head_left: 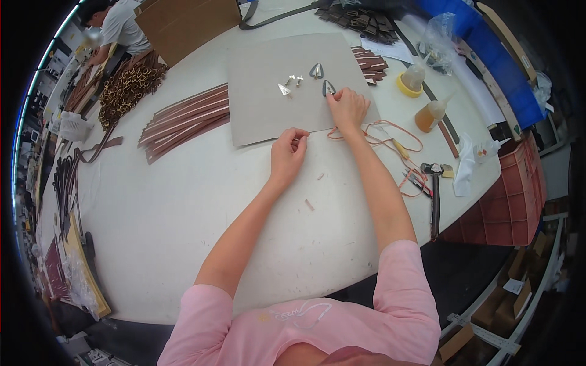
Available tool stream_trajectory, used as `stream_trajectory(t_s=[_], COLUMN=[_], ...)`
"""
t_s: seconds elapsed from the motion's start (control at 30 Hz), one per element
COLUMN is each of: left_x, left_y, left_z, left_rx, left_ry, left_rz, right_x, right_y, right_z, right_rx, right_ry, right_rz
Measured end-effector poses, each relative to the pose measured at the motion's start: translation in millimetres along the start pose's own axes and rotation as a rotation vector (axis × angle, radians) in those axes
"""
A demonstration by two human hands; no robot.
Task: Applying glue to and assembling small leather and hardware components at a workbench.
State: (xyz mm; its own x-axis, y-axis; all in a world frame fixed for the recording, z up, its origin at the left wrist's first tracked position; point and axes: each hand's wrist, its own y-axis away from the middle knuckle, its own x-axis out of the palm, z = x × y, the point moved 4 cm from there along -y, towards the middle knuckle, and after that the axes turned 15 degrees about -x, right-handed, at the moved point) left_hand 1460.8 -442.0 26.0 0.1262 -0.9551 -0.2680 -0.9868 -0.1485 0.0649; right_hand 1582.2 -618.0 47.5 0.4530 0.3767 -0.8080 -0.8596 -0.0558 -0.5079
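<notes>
A flat grey board (262, 116) lies on the white table. My right hand (349, 111) is over its right part, the fingertips pinched at the lower end of a small dark triangular piece (326, 86) with a pale middle. Another such triangular piece (316, 71) lies just above and to the left. Several shiny silver metal pieces (284, 90) rest left of them. My left hand (289, 152) is at the board's front edge with its fingers curled together; whatever may be in them is hidden.
Brown leather strips (186, 122) emerge from under the board's left side. To the right are a yellow-based bottle (412, 79), an amber glue bottle (430, 116), orange cord (378, 141), red-handled snips (419, 183) and a hammer (435, 204). A person (122, 29) works at the far left.
</notes>
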Motion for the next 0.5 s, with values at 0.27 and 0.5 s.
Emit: stream_trajectory(t_s=[0.27,0.5], left_x=[-16,-85], left_y=[12,140], left_z=[-1,-20], left_rx=[-0.211,-0.439], left_ry=[0.358,0.953], left_rz=[0.187,0.499], right_x=[-80,-137], right_y=[33,170], right_z=[44,176], right_rx=[0.128,-0.578], right_ry=[-0.378,-0.184], right_rz=[-0.034,-0.169])
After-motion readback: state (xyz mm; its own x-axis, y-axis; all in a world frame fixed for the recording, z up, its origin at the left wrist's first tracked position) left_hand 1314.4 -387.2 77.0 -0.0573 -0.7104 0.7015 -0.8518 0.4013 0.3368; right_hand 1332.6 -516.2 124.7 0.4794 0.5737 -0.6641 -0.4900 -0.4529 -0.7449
